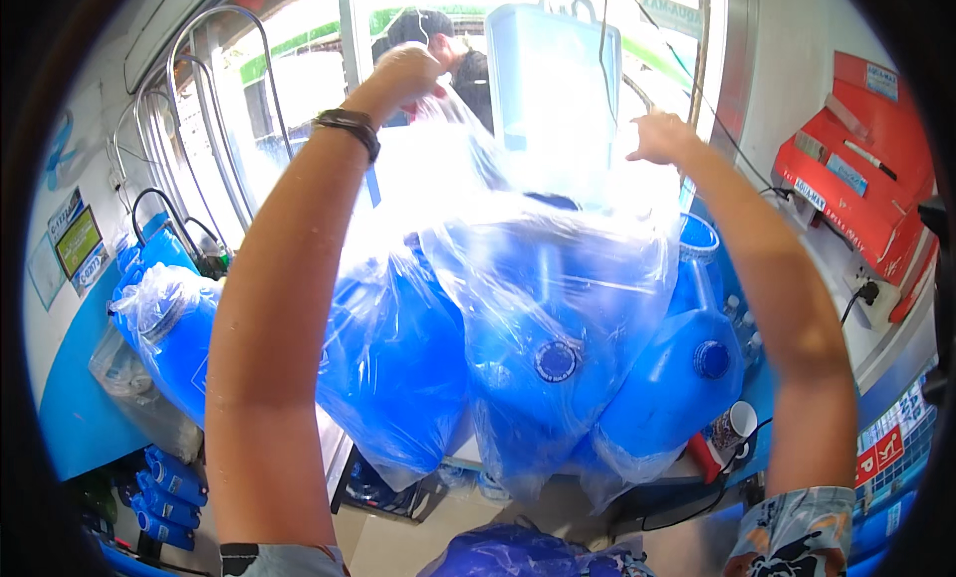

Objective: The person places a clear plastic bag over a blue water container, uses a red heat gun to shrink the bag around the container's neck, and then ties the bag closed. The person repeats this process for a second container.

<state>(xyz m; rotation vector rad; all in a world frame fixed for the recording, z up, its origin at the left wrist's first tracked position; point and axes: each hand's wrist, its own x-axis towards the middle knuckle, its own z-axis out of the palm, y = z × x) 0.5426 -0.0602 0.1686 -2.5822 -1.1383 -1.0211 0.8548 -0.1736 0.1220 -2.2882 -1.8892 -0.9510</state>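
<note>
My left hand [407, 73], raised before the bright window, grips the gathered upper part of a clear plastic bag [478, 147]. Inside that bag stands a blue plastic water jug [553, 301] with a round blue cap [557, 361] facing me. My right hand [663, 136] is up at the bag's far right side; glare hides whether its fingers pinch the film. Left of this jug, another blue container [396, 353] is wrapped in clear plastic. On the right a blue jug [691, 383] with a handle and cap has plastic around its base.
A pale blue container [553, 91] stands by the window, with a person [467, 69] beyond the glass. Red display box [859, 166] and power cord [859, 301] are at right. A printed cup [732, 424] sits near the counter edge. Several small blue jugs [172, 495] are low at left.
</note>
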